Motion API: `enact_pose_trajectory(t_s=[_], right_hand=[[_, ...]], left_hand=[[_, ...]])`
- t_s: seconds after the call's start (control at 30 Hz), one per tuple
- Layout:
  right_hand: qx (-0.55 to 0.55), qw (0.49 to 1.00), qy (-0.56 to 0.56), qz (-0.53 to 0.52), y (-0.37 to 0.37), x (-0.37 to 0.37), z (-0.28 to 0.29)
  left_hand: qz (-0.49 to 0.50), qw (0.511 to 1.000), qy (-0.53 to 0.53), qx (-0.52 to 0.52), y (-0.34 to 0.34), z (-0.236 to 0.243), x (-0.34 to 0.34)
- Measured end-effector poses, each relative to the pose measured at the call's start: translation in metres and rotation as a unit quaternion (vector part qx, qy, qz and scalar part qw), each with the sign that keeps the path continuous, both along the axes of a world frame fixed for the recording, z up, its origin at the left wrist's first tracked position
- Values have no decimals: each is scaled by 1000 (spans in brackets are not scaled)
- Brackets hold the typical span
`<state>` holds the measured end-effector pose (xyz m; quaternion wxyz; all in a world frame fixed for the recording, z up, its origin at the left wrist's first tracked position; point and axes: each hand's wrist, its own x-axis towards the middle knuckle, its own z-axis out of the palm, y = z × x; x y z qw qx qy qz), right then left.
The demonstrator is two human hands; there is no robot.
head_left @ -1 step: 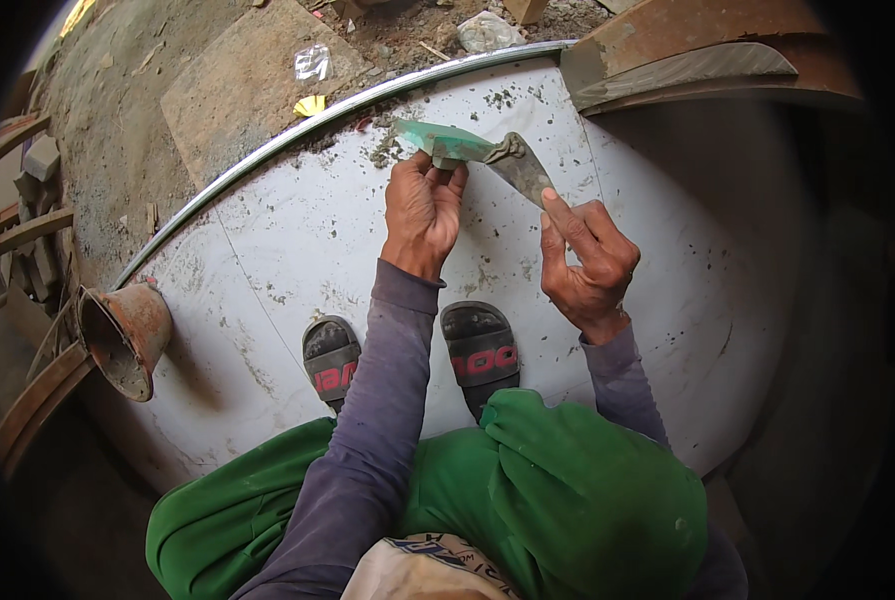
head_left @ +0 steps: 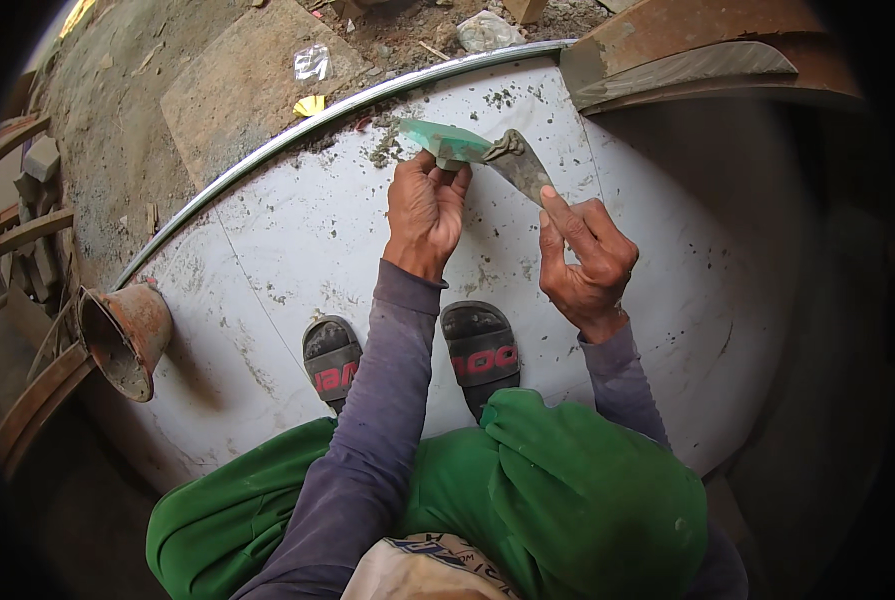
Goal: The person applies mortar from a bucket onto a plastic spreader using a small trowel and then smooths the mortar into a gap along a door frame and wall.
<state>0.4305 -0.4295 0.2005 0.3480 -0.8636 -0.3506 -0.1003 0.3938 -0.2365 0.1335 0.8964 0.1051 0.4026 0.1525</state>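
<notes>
In the head view my left hand [head_left: 423,210] grips the block-like grip under a small green board [head_left: 435,137], with its fingers curled beneath it. My right hand [head_left: 592,262] is closed on a flat metal trowel [head_left: 527,172], index finger along it. The trowel's far end carries grey paste and meets the right edge of the green board. Below them lies a white curved panel [head_left: 267,265] with grey specks and crumbs, on which my dark sandals [head_left: 478,350] rest.
An orange, cement-stained bucket [head_left: 145,335] lies tipped at the left. Beyond the panel's metal rim [head_left: 360,97] are dirty ground, a yellow scrap [head_left: 309,105] and crumpled plastic [head_left: 487,30]. Brown curved pieces [head_left: 667,40] sit at the upper right. Wood offcuts [head_left: 29,235] pile at the far left.
</notes>
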Motion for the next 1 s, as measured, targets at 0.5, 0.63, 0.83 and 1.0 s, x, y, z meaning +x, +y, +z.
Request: enact_pose_trajectory(t_s=[0.5,0.63,0.83,1.0], right_hand=[[22,1000,13,-11,7,-6,11],[-37,998,40,-5,5,-9,24],[-95,995,38,-11,8,-9,27],[-86,995,46,-4,13,-6,26]], left_hand=[[-10,960,109,259,6,2,3],[-8,903,164,398,14,-5,6],[-49,852,186,488,11,5,3],[-64,856,140,494,0,11,7]])
